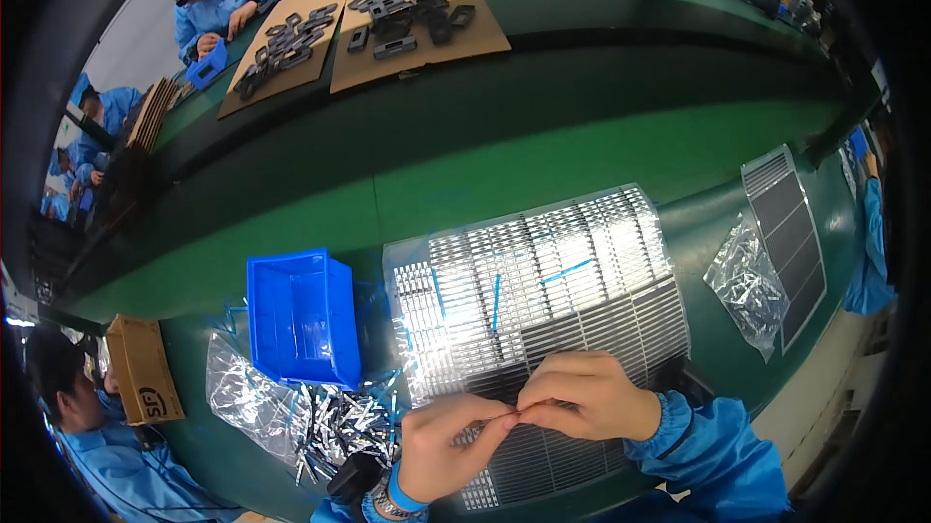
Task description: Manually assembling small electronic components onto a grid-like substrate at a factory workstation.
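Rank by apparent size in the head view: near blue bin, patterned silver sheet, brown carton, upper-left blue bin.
1. Patterned silver sheet
2. Near blue bin
3. Brown carton
4. Upper-left blue bin; distance leaves its true size unsure

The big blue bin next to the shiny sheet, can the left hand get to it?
Probably yes: the left hand looks near, the blue bin is open-topped, and the pile of strips between lies low. Right now, though, it's pinching beside the right hand.
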Available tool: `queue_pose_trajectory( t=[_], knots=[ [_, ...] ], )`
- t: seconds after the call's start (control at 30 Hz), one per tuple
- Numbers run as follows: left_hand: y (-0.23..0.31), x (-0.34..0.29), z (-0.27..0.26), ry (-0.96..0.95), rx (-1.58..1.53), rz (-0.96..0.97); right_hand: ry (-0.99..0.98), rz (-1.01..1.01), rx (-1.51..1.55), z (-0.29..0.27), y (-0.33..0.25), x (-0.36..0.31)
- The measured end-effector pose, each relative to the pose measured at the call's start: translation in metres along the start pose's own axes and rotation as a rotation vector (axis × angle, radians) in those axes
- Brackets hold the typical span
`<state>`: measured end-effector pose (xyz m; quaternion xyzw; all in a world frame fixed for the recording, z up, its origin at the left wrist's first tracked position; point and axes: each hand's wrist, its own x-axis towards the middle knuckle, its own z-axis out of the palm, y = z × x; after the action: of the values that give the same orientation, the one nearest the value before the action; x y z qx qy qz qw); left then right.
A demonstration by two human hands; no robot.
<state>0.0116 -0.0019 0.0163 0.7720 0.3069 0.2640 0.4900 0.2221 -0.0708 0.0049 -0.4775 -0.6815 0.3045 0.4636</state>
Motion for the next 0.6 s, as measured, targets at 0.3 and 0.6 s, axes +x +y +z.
queue_pose_trajectory(
  t=[0.3, 0.6],
  knots=[
    [-0.0020, -0.0026, -0.0061, -0.006, -0.152, -0.113, -0.072, 0.132, 0.098, 0.0008, -0.0074, 0.0036],
    [-0.0014, -0.0003, -0.0088, -0.103, -0.283, -0.205, -0.118, 0.161, 0.191, -0.0041, -0.0079, 0.0040]
  ],
)
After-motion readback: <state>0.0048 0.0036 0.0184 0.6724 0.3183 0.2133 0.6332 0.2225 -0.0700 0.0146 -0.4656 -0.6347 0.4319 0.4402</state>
